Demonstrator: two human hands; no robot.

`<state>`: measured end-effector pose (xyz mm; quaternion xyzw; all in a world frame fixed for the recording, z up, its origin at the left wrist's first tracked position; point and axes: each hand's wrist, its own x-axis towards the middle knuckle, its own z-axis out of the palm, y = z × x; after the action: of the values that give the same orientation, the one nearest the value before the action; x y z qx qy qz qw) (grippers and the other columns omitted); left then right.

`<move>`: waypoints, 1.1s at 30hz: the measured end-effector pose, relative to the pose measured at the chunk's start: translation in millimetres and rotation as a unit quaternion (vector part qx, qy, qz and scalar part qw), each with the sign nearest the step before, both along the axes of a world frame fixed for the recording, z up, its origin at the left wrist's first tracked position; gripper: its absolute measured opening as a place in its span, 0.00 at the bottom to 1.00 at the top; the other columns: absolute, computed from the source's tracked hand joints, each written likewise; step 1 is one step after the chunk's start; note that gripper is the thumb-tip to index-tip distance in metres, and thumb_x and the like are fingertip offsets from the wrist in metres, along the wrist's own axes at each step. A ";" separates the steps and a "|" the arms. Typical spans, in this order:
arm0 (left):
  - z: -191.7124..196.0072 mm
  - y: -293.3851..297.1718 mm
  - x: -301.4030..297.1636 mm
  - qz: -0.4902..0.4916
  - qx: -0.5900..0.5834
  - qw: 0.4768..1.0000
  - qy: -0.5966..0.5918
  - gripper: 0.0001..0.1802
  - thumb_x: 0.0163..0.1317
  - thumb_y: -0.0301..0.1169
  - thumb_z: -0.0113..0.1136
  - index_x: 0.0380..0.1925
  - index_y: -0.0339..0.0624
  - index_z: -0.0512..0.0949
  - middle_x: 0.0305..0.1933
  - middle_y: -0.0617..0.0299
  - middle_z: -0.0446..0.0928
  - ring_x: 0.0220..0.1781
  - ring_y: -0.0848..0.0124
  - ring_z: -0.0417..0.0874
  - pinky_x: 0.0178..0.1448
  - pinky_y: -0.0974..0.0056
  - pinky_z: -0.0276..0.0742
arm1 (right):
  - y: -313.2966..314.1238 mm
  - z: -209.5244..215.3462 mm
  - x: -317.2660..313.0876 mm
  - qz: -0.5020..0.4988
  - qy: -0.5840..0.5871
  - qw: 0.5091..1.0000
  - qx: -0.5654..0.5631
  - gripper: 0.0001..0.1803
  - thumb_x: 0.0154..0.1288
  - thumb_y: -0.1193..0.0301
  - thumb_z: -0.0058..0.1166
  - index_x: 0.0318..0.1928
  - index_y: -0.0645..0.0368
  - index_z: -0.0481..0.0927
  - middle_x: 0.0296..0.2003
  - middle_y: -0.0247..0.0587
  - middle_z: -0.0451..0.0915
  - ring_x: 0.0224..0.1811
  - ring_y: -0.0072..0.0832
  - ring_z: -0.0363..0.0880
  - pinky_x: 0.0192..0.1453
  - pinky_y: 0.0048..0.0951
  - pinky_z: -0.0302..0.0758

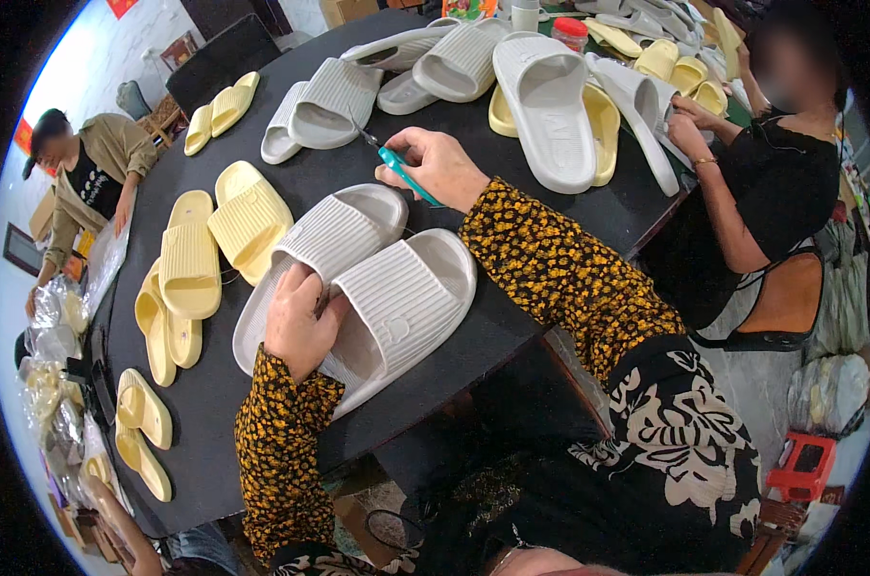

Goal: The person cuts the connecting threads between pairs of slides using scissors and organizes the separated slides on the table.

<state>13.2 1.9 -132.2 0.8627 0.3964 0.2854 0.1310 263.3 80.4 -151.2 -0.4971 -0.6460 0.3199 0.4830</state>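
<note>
Two large grey slide slippers lie side by side in front of me, a left slipper (335,233) and a right slipper (398,305), both with ribbed straps. My left hand (300,322) grips the left slipper at its foot opening, with the fingertips hidden under the strap. Beyond the toes, my right hand (440,168) is closed around teal-handled thread snips (409,176). The snips' thin dark blades point away to the upper left, toward another grey slipper (337,103), apart from the pair I touch.
Pale yellow slippers (190,254) line the left of the dark table (492,360). Upright grey slippers (550,115) and a red-lidded jar (570,34) stand farther back. A co-worker (771,144) handles slippers at the right; another person (94,178) stands at the far left. A red stool (801,466) is at lower right.
</note>
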 end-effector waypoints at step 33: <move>142.1 308.7 197.7 0.171 -0.234 0.932 -0.216 0.22 0.57 0.39 0.61 0.36 0.25 0.75 0.32 0.50 0.78 0.36 0.63 0.81 0.37 0.61 0.81 | -30.2 -11.5 -41.2 0.187 0.307 0.868 -0.343 0.14 0.57 0.62 0.58 0.33 0.59 0.72 0.21 0.33 0.72 0.17 0.19 0.69 0.15 0.21 0.66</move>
<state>210.9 310.6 9.9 0.6444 0.5555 0.3817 0.3612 222.1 50.2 -162.7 -0.3782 -0.3953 0.7421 0.3873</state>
